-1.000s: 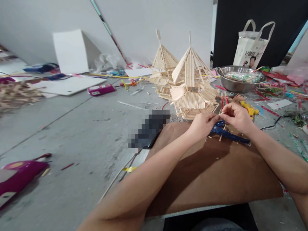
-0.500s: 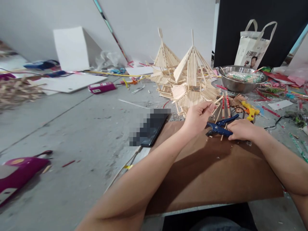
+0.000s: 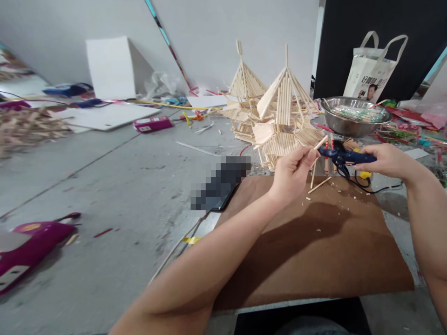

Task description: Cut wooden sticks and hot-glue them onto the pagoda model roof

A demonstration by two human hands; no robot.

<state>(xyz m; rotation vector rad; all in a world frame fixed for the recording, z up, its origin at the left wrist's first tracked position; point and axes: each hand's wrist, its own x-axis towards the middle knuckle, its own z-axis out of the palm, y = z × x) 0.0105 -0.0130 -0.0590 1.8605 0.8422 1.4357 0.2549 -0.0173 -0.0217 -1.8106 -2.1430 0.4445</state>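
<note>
Between the thumb and fingers of my left hand point(image 3: 293, 172) is a thin wooden stick point(image 3: 321, 142), its tip pointing up and right. My right hand point(image 3: 387, 160) is wrapped round the handles of blue hand cutters point(image 3: 349, 157). The cutters' head is close to the stick, just right of my left fingers; whether the blades touch it I cannot tell. Right behind my left hand stands a model building of wooden sticks point(image 3: 279, 144) with two pointed roofs. Below the hands, a loose stick point(image 3: 319, 185) and small offcuts lie on a brown board point(image 3: 314, 251).
A phone point(image 3: 223, 186), partly blurred out, lies at the board's left edge. A metal bowl point(image 3: 349, 128) with wrapped sticks stands at the back right, before a paper bag point(image 3: 370, 70). Partly hidden behind my right hand is a yellow glue gun point(image 3: 365, 175). Purple boxes point(image 3: 153, 124) lie left.
My right hand has lifted the cutters off the board area and brought their head up to the stick. My left hand still holds the stick. The view has shifted slightly left.
</note>
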